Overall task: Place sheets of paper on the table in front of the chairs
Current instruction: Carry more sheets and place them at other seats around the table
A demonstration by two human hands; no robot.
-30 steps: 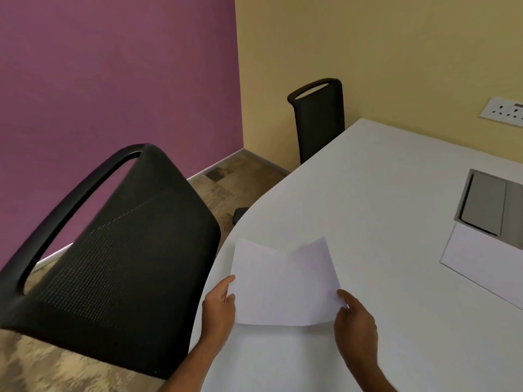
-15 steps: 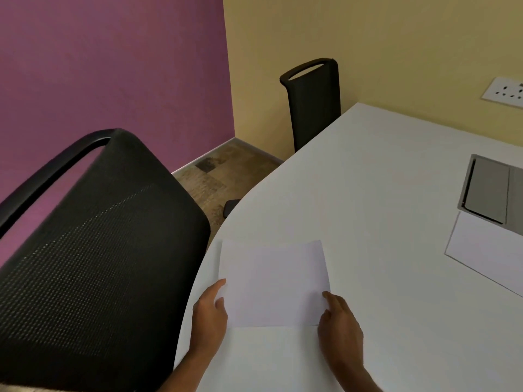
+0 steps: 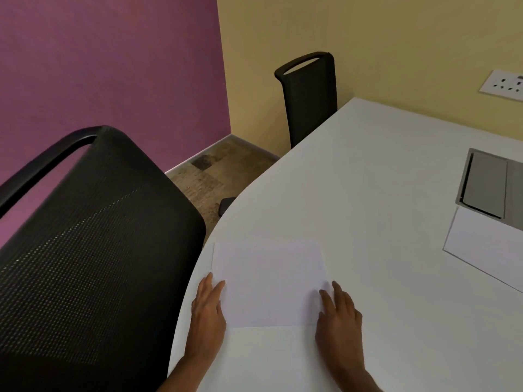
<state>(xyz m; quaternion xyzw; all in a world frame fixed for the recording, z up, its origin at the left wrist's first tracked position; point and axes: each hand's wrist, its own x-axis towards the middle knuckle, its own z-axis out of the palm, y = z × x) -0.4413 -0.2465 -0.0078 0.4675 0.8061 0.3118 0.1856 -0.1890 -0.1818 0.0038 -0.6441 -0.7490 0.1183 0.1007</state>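
Note:
A white sheet of paper (image 3: 268, 281) lies flat on the white table (image 3: 368, 179), near its curved left edge and beside the near black mesh chair (image 3: 93, 250). My left hand (image 3: 208, 312) rests flat at the sheet's left edge, fingers apart and touching it. My right hand (image 3: 338, 315) lies flat at the sheet's right edge with its fingers spread. Neither hand grips the paper. A second black chair (image 3: 310, 94) stands at the far end of the table against the yellow wall.
Another white sheet (image 3: 484, 247) lies at the right, partly under a grey cable box lid (image 3: 486, 185) set in the tabletop. A wall socket (image 3: 506, 84) is on the yellow wall. Patterned floor (image 3: 215, 171) shows between the chairs.
The sheet, held bent above the table a second ago, has come down and now lies flat. Both hands have let go and flattened beside its edges.

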